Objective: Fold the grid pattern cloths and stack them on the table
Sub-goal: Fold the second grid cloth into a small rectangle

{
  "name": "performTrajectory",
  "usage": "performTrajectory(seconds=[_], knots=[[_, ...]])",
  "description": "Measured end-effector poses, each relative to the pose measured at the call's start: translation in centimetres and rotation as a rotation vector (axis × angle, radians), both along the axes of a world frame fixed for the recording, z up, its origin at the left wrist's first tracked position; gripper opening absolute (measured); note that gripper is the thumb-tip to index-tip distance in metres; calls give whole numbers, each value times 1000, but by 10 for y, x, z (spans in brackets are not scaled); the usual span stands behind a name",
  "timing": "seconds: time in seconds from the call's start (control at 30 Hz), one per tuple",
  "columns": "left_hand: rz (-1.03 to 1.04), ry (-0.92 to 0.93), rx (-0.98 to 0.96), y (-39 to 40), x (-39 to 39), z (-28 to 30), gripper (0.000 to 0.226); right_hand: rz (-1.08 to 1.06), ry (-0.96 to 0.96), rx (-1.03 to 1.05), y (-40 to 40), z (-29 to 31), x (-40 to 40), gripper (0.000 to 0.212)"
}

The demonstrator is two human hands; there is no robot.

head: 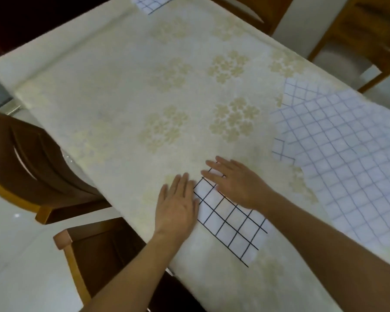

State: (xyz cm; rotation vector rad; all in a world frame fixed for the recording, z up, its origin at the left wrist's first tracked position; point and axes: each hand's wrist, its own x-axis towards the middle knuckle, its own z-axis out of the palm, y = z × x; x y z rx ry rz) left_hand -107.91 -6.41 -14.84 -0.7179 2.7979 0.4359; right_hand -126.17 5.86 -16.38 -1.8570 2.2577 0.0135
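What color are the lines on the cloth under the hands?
Black lines on white, on the folded cloth, seen in the head view.

A folded white cloth with a bold black grid (230, 219) lies near the front edge of the tabletop (122, 91), which is covered in a cream sheet with pale gold flower clusters. Both hands rest flat on it with straight fingers: the left hand (177, 207) on its left edge, the right hand (234, 185) across its far end. To the right spreads a rumpled unfolded white cloth with a thin blue grid (338, 154). Another small folded grid cloth (150, 3) sits at the far edge. Brown wooden chairs (32, 163) stand around.
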Motion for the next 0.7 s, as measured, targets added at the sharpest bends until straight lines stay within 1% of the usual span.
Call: performTrajectory(seconds=[0.03,0.13,0.27,0.5,0.6,0.7], knots=[[5,-15,10,2,-2,-1,54,42,-1,20,-7,0,-10,56],[5,-11,0,4,-5,-3,55,172,53,-6,-23,1,-25,57],[49,56,-15,7,-4,-15,52,288,14,-52,-27,-10,-29,53],[112,187,-70,14,-8,-26,41,304,-61,-131,-28,-13,-32,44],[106,236,-95,16,-11,-25,32,269,-135,-103,-34,-8,-33,39],[91,288,-113,17,-12,-22,30,252,-190,-54,-41,-5,-32,32]])
